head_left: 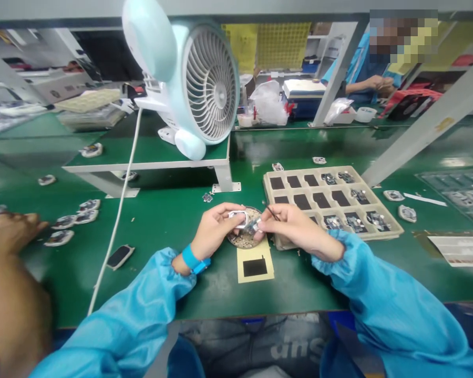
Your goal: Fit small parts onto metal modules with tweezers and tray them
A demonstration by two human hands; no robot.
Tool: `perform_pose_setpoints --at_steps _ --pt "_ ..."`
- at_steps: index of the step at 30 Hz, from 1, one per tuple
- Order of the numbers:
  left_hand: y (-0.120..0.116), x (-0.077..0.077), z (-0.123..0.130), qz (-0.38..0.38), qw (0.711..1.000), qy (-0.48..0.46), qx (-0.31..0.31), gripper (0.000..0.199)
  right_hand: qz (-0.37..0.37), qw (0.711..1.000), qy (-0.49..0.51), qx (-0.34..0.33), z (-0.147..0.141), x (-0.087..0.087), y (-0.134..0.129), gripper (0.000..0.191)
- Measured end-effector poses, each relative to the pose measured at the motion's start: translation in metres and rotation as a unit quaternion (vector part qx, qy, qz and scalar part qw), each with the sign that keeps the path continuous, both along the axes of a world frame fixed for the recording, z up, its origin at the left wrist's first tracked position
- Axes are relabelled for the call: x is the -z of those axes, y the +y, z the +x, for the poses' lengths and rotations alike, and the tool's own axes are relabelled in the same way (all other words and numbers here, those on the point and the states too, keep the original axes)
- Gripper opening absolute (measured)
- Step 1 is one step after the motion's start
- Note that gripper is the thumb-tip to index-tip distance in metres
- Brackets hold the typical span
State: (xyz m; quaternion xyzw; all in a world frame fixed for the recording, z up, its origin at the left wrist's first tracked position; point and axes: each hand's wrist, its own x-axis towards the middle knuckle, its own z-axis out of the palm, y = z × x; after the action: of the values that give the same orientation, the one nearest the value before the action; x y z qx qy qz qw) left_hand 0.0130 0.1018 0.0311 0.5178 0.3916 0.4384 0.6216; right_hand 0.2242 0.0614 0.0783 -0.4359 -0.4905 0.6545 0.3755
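My left hand (219, 226) is closed on a small white device housing (238, 218), held over a round speckled dish (244, 239). Close beside it, my right hand (287, 226) pinches a small circuit board (254, 226), and a thin dark tool (273, 212) sticks out above its fingers. Whether the board touches the housing I cannot tell. Below the dish lies a yellow card (255, 275) with a black rectangle on it. To the right, a beige compartment tray (396, 229) holds black pads and several circuit boards.
A light-blue fan (211, 86) stands on a low green shelf (150, 164), its white cable (120, 205) crossing the bench. Another person's arm (13, 262) reaches in from the left near several housings (87, 210). A dark-faced device (120, 257) lies left. Across the bench, another person's hands (378, 84) work.
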Motion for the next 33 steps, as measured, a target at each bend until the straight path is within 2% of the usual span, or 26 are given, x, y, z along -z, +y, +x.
perform_pose_setpoints --at_steps 2,5,11,13,18,22,26,33 --pt "0.0 0.001 -0.001 0.008 1.0 0.012 -0.014 0.034 -0.026 0.999 0.009 -0.018 -0.003 0.004 -0.001 0.019" --pt "0.0 0.001 -0.001 -0.006 0.999 0.017 -0.027 0.033 -0.013 1.0 -0.007 -0.021 -0.006 0.008 -0.001 0.017" --pt "-0.002 0.0 0.0 -0.056 0.997 0.043 -0.043 0.036 0.036 0.999 -0.009 -0.023 -0.004 0.014 -0.002 0.03" --pt "-0.002 0.001 -0.001 -0.04 0.997 0.042 -0.044 0.037 0.045 0.999 -0.014 -0.014 -0.004 0.018 -0.002 0.031" --pt "-0.005 0.003 -0.003 0.007 1.0 0.009 -0.003 0.038 0.053 0.997 -0.035 0.037 -0.008 0.022 -0.003 0.031" --pt "-0.011 -0.004 -0.004 0.053 0.997 0.048 -0.008 0.038 0.041 0.996 -0.034 0.067 -0.011 0.022 -0.003 0.032" --pt "-0.015 -0.008 -0.001 0.094 0.994 0.048 -0.002 0.041 0.043 0.996 -0.027 0.072 -0.01 0.023 -0.003 0.034" --pt "-0.016 0.003 -0.002 0.135 0.988 0.081 0.001 0.052 0.042 0.995 -0.019 0.087 -0.009 0.022 -0.002 0.036"
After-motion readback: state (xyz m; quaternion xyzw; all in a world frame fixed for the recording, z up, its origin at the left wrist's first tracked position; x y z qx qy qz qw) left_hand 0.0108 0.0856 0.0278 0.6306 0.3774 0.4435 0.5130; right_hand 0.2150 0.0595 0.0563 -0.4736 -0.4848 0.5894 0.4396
